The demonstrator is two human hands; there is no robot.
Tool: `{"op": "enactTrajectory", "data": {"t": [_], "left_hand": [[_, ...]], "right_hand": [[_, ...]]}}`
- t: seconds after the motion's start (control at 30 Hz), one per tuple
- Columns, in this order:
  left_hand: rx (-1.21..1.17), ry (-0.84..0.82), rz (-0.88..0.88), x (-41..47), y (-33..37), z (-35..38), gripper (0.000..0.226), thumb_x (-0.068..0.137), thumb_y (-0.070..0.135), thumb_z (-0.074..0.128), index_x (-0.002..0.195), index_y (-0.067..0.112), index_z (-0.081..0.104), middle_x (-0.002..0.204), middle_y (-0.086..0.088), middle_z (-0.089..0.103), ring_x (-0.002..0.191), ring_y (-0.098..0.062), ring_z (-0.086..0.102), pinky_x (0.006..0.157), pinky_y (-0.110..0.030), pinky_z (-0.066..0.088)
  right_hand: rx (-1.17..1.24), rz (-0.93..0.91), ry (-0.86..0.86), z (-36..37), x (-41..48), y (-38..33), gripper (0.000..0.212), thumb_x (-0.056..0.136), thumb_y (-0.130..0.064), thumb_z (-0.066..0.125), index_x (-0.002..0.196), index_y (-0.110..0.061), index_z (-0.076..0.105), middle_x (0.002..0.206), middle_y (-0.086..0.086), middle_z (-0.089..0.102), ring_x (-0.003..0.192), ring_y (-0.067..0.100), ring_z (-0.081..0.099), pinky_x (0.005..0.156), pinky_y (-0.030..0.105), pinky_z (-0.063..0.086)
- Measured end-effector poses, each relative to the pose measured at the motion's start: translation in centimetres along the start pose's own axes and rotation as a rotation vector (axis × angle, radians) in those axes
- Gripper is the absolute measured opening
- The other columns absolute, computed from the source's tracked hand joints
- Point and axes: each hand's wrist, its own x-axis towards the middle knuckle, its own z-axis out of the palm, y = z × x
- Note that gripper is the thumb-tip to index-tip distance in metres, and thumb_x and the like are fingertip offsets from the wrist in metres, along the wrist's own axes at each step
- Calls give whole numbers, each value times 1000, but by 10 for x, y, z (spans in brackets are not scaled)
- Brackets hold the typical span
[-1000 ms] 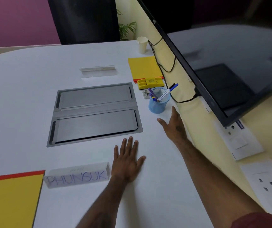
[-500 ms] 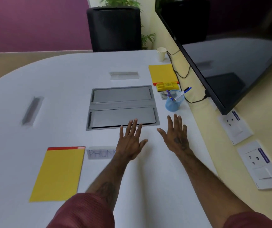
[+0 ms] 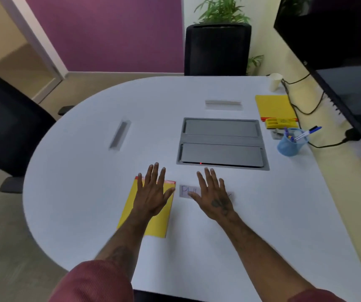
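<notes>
Both hands are released: fingers straight and spread, palms down, gripping nothing. The left hand (image 3: 153,192) lies over the upper half of the yellow pad (image 3: 161,225). The right hand (image 3: 214,197) lies over the middle of the name plate (image 3: 185,191), just to the right of the pad. It cannot be determined whether the palms press on these items or hover just above them.

Change over the last second: the right hand was close to the blue pen cup (image 3: 290,143) and the left hand lay at the right end of the name plate. Both hands have since travelled left across the table (image 3: 88,192), and each now covers one item. Judgement: the work has passed from the pen cup area to the pad and the plate, and a slide or a pick-up of either is the likely next step. No grasp is formed yet.

Materials and shapes:
- Yellow pad: flat rectangle, matte cover, red strip along its far edge.
- Name plate: low, long, translucent block with hand-drawn letters, "PH" legible.
- Table: smooth, pale, with a rounded end.
- Grey hatch (image 3: 222,144): two brushed-metal lids in a rectangular frame, set flush just beyond the fingertips.
- Pen cup: translucent blue plastic, tapered, holding pens.
- Second yellow pad (image 3: 273,105) and paper cup (image 3: 274,81): at the far right edge.
- Black chair (image 3: 217,49): beyond the table.
</notes>
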Motion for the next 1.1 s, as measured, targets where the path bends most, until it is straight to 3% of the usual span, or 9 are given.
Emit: {"op": "enactTrajectory", "data": {"t": [0.1, 0.2, 0.27, 0.4, 0.5, 0.7, 0.97, 1.07, 1.1], "left_hand": [[-6, -41, -51, -10, -33, 9, 87, 89, 71, 4, 157, 17, 5, 165, -6, -9, 151, -22, -12, 119, -53, -2], [-21, -46, -81, -17, -59, 21, 87, 90, 70, 9, 157, 15, 15, 165, -7, -3, 152, -26, -5, 118, -56, 7], [-26, -82, -99, -20, -73, 31, 90, 87, 72, 7, 153, 15, 27, 165, -8, 3, 152, -29, 0, 117, -56, 13], [-162, -182, -251, -25, -84, 47, 87, 87, 74, 20, 146, 14, 41, 162, -12, 18, 149, -33, 12, 114, -53, 26], [-316, -239, -431, -25, -83, 54, 76, 94, 61, 44, 149, 11, 30, 158, -13, 21, 146, -32, 14, 110, -51, 32], [-521, -268, -638, -14, -74, 53, 82, 93, 55, 53, 151, 7, 20, 147, -20, 31, 137, -39, 26, 105, -54, 36], [-591, -311, -872, -8, -80, 53, 67, 94, 51, 53, 143, 8, 37, 143, -20, 34, 135, -38, 29, 106, -51, 33], [-701, -293, -912, -11, -91, 52, 60, 97, 47, 49, 142, 8, 39, 144, -21, 34, 133, -40, 34, 107, -50, 34], [-758, -273, -916, -11, -94, 50, 58, 99, 44, 47, 143, 7, 38, 145, -21, 33, 131, -40, 37, 106, -50, 35]], "right_hand": [[-29, -34, -75, 25, 5, -33, 85, 97, -67, 8, 141, -8, 52, 147, 21, 47, 135, 38, 46, 97, 58, 47], [-2, -62, -152, 40, 8, -59, 88, 95, -69, 4, 152, -9, 33, 158, 20, 28, 146, 37, 27, 109, 59, 36], [40, -60, -230, 45, 8, -73, 78, 98, -64, 19, 157, -13, 13, 164, 16, 9, 151, 33, 11, 118, 53, 23], [141, 50, -329, 67, 6, -88, 75, 101, -51, 39, 158, -18, 3, 165, 12, 5, 149, 33, 15, 115, 44, 28], [276, 175, -372, 73, 6, -96, 73, 102, -49, 40, 158, -19, 5, 165, 10, 7, 150, 32, 12, 116, 42, 24], [510, 321, -275, 79, 12, -110, 66, 102, -41, 45, 156, -16, 18, 160, 6, 27, 146, 27, 26, 115, 36, 28], [1143, 879, -25, 77, 24, -115, 49, 94, -21, 59, 140, -8, 50, 138, 7, 56, 120, 26, 56, 97, 34, 49], [1183, 878, -105, 77, 28, -108, 5, 92, -17, 61, 93, -17, 67, 103, 5, 62, 93, 20, 59, 77, 25, 46], [1181, 849, -112, 78, 29, -107, 11, 92, -15, 61, 82, -15, 66, 92, 4, 63, 83, 19, 58, 68, 24, 43]]}}
